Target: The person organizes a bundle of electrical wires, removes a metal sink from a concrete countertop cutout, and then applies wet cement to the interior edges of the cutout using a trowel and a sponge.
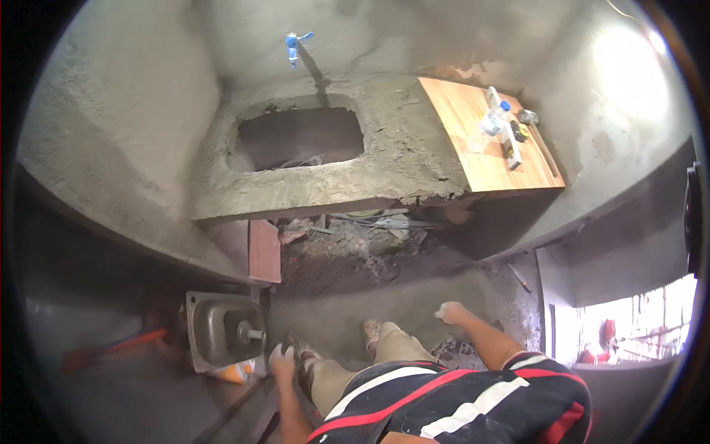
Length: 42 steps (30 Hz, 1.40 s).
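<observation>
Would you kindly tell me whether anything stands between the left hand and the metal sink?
Nothing visible does; the left hand appears just right of the metal sink, whose pale drain fitting points rightward.

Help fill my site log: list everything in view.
Tap: one, blue, back wall
Counter: one, grey, below tap
Cutout: one, dark, counter's left half
Large panel: one, tan, counter's right end
Level: one, pale, on that panel
Bottle: one, clear, by level
Tape measure: one, yellow-black, beside level
Hammer: one, brown handle, panel's right side
Small panel: one, reddish, below counter's left
Rubble: uncounted, mixed, under counter
Sink: one, silver, lower left
Bag, probably: one, orange-white, by sink
Bar: one, orange, far left
Thin object: one, unclear, floor
Bright opening: one, white, right edge
Shirt: one, striped black, lower edge
Trousers: one pair, beige, lower centre
Shoes: two, mottled, beyond trousers
Left fingers: one set, whitish, near sink
Right fingers: one set, whitish, right of trousers
</observation>
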Motion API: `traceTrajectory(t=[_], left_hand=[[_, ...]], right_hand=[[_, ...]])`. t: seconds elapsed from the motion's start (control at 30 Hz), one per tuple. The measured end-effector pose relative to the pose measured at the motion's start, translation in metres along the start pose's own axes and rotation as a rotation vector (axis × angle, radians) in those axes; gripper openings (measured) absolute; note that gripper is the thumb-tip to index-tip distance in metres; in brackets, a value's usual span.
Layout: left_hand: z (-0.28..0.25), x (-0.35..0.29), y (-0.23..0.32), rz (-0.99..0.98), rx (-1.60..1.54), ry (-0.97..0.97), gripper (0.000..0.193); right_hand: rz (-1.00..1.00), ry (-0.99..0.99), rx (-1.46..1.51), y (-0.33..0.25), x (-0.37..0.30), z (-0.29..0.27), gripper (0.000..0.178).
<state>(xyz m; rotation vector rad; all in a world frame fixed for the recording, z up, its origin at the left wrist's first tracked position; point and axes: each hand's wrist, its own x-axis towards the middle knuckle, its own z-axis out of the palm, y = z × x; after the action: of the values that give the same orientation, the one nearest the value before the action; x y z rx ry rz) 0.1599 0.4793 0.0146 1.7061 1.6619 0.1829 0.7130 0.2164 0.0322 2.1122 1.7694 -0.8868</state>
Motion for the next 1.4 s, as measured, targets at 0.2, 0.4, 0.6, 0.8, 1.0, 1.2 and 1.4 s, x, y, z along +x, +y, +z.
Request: traceTrajectory(t=[0.2, 0.4, 0.6, 0.8, 1.0, 1.2, 1.4], left_hand=[[-0.062, 0.032, 0.219, 0.405, -0.111, 0.149, 0.047], [-0.137, 0.124, 0.367, 0.667, -0.094, 0.279, 0.053], [-0.175, 0.318, 0.467, 0.726, -0.042, 0.349, 0.067], [-0.180, 0.535, 0.525, 0.744, 0.102, 0.442, 0.063], [-0.152, 0.647, 0.576, 0.712, 0.401, 0.390, 0.055], [-0.124, 0.671, 0.572, 0.885, 0.397, 0.611, 0.037], [-0.053, 0.561, 0.590, 1.414, 0.397, 0.278, 0.021]], right_hand=[[0.090, -0.327, -0.090, 0.071, -0.047, 0.068, 0.028], [0.105, -0.260, -0.058, 0.076, -0.068, 0.087, 0.027], [0.170, -0.056, 0.231, 0.085, -0.065, 0.101, 0.015], [0.834, -0.006, 1.659, 0.041, -0.043, 0.052, 0.021], [0.596, 0.248, 0.967, -0.003, -0.035, 0.019, 0.007], [1.007, 0.146, 1.253, -0.059, 0.016, -0.082, 0.019], [0.954, 0.121, 1.039, -0.051, 0.024, -0.082, 0.028]])
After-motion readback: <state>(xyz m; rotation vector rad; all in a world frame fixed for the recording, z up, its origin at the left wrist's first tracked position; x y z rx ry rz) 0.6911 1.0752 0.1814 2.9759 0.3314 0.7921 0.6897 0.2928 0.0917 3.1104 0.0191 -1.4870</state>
